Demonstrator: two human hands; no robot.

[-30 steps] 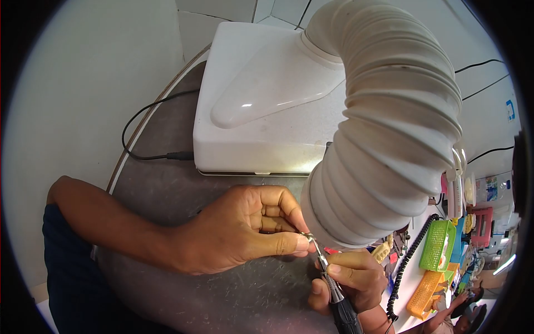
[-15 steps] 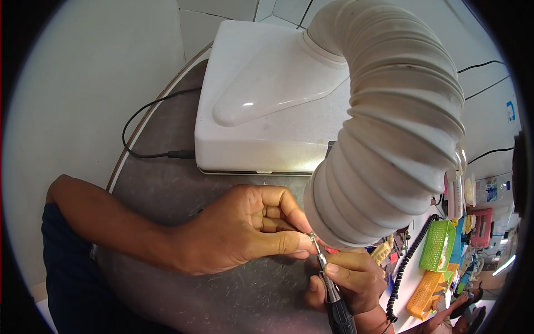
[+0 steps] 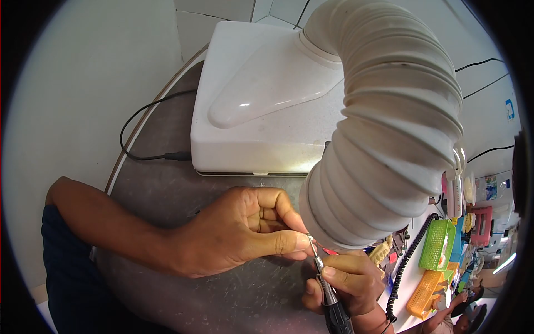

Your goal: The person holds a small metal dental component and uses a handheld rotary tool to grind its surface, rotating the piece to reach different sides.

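Note:
My left hand (image 3: 245, 231) rests on the grey round table (image 3: 167, 189) and pinches a tiny metal piece (image 3: 310, 239) between thumb and forefinger. My right hand (image 3: 345, 281) grips a slim rotary tool (image 3: 328, 292) with a black handle, held like a pen. Its metal tip touches the small piece just under the mouth of the white ribbed suction hose (image 3: 384, 128). What the piece is cannot be made out.
A white box unit (image 3: 261, 94) with the hose attached fills the far half of the table. A black cable (image 3: 144, 150) plugs into its left side. To the right lie a coiled black cord (image 3: 409, 259), green (image 3: 436, 245) and orange (image 3: 425, 292) baskets, and another person's hand (image 3: 445, 312).
Both hands have shifted slightly left and down; the tool tip stays on the small piece. The grips are the same.

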